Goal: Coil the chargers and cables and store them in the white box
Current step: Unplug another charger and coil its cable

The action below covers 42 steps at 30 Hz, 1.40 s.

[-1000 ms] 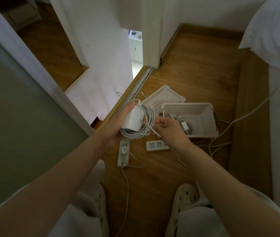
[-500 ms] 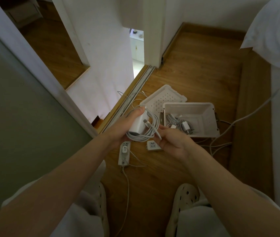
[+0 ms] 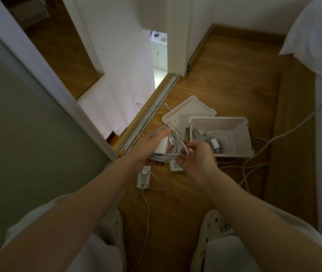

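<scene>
Curled fingers (image 3: 157,163) of the left hand (image 3: 146,150) are gripping a white charger brick (image 3: 161,147) from below, with the thumb lying along its top edge. A coiled cable (image 3: 169,156), pale grey-white and thin, is looping round the brick in several loose turns and is sitting in the same grip. The fingers (image 3: 192,146) of the right hand (image 3: 197,160) are bending inward, narrow, and are pinching the last loop of that cable just beside the coil. Both hands are holding the bundle in the air above the wooden floor (image 3: 225,79), just left of the white box (image 3: 243,134).

The brick is looking plain, glossy and square-cornered. Any marking on it is too small and dim to read.

The white box is standing open on the floor, its walls sloping in toward the bottom. Another wound cable with a small plug (image 3: 214,144) is lying inside it. Its perforated lid (image 3: 187,113) is lying flat behind the box, one corner touching it. Two power strips are lying on the floor under the hands: a long one (image 3: 143,178) and a shorter one (image 3: 176,166), partly hidden by the right hand. Loose white cables (image 3: 254,163) are trailing across the floor to the right of the box.
</scene>
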### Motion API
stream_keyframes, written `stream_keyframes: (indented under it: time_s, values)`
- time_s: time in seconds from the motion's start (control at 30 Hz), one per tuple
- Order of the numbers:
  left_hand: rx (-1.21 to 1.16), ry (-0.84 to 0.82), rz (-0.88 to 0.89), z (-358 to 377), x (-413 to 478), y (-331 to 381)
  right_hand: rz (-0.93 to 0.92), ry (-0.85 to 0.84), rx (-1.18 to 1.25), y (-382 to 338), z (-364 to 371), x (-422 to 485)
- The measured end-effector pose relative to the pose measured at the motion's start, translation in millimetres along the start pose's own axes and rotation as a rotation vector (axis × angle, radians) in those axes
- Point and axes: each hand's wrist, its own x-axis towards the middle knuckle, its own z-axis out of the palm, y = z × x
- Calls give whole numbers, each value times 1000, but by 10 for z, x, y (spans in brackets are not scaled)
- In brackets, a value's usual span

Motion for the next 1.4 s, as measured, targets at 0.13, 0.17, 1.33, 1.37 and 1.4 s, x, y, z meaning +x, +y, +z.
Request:
stream_keyframes:
  time_s: [0.13, 0.17, 1.33, 1.37, 1.4]
  values:
    - [-27, 1, -18, -6, 13, -21, -80, 108, -356, 11, 61, 8]
    - [-40, -6, -30, -19, 9, -26, -63, 143, -362, 4, 52, 15]
    - [-43, 283, 122, 31, -85, 84, -451, 112, -968, -109, 191, -87]
    - [-39, 292, 116, 23, -73, 89, -472, 103, -955, -113, 210, -114]
    - [-28, 298, 112, 18, -66, 97, -471, 81, -934, -121, 215, -128]
